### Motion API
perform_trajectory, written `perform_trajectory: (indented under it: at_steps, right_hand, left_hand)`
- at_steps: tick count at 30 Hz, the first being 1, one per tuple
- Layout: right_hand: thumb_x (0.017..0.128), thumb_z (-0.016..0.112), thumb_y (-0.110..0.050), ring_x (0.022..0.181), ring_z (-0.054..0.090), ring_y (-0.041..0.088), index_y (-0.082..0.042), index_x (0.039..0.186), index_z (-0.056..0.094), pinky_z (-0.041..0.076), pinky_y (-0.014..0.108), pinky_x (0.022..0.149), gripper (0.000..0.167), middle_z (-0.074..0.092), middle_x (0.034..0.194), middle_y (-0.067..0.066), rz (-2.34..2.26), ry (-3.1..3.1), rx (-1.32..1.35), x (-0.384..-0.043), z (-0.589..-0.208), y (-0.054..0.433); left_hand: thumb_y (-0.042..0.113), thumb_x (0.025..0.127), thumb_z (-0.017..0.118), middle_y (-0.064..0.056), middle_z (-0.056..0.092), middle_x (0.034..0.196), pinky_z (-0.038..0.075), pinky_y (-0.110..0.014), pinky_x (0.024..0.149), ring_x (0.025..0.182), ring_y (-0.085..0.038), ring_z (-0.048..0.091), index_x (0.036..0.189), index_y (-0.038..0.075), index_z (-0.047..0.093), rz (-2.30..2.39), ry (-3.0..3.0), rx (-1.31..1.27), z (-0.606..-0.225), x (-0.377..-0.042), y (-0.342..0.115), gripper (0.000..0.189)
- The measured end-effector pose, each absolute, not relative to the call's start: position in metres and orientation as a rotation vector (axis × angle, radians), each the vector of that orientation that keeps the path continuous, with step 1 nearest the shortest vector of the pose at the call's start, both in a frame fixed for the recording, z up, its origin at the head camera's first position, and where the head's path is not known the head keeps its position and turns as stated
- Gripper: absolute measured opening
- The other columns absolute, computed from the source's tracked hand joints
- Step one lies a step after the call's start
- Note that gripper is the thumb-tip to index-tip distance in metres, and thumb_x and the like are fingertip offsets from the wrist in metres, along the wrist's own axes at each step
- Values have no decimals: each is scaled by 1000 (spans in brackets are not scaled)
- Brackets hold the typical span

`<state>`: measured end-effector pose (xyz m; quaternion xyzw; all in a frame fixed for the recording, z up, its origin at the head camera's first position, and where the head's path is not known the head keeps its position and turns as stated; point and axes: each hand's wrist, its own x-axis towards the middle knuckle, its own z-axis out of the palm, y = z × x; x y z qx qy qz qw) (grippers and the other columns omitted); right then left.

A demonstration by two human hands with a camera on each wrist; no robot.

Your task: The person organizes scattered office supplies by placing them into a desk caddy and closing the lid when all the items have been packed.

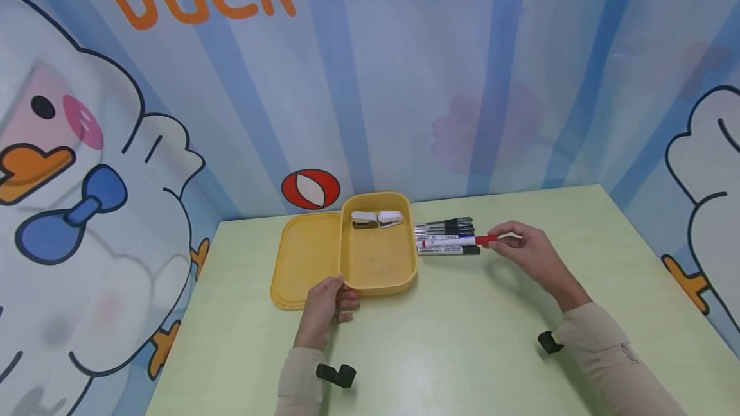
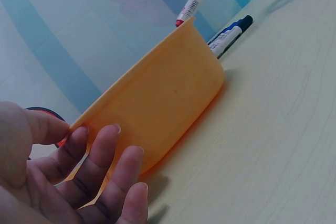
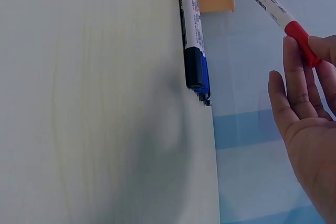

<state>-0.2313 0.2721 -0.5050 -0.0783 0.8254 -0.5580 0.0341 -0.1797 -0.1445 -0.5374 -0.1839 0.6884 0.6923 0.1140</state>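
Note:
In the head view, my left hand (image 1: 325, 311) pinches the near-left rim of a yellow plastic box (image 1: 378, 268), thumb on top and fingers against the outer wall. Two small white stapler-like items (image 1: 390, 218) lie inside at the far end. My right hand (image 1: 536, 260) pinches a white marker (image 3: 265, 1) by its red cap. The marker is held above the table, right of the box, its other end pointing toward the box. Below it lie a black-capped marker (image 3: 191, 35), a blue-capped one mostly hidden, and several black pens (image 1: 459, 223).
A flat yellow lid (image 1: 306, 262) lies at the box's left side. The pale table (image 1: 439, 352) ends at the back against a printed duck curtain (image 1: 393, 82). Black camera mounts (image 1: 338, 375) sit on both wrists.

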Motion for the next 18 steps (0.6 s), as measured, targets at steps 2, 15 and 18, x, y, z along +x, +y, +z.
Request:
perform_trajectory:
  at_steps: [2, 15, 18]
  right_hand:
    - [97, 71, -27, 105, 71, 24, -7, 122, 64, 56, 27, 86, 33, 63, 131, 19, -1716, 2542, -245, -232, -504, 270]
    - [98, 70, -29, 112, 68, 34, -7, 122, 63, 53, 21, 89, 34, 61, 133, 18, -1741, 2487, -298, -241, -500, 255]
    - [97, 71, -29, 112, 68, 34, -8, 122, 63, 52, 19, 87, 34, 59, 134, 18, -1743, 2487, -303, -244, -499, 251]
  left_hand:
    - [30, 107, 49, -5, 74, 90, 56, -30, 63, 80, -18, 73, 106, 2, 67, 2031, 2020, -543, -538, -180, -145, 33]
    - [31, 107, 50, -6, 74, 90, 56, -31, 63, 79, -18, 72, 102, 4, 67, 2030, 2022, -551, -536, -180, -144, 33]
    - [32, 107, 50, -7, 74, 91, 56, -31, 63, 79, -18, 72, 103, 3, 66, 2024, 2027, -554, -535, -180, -144, 33]
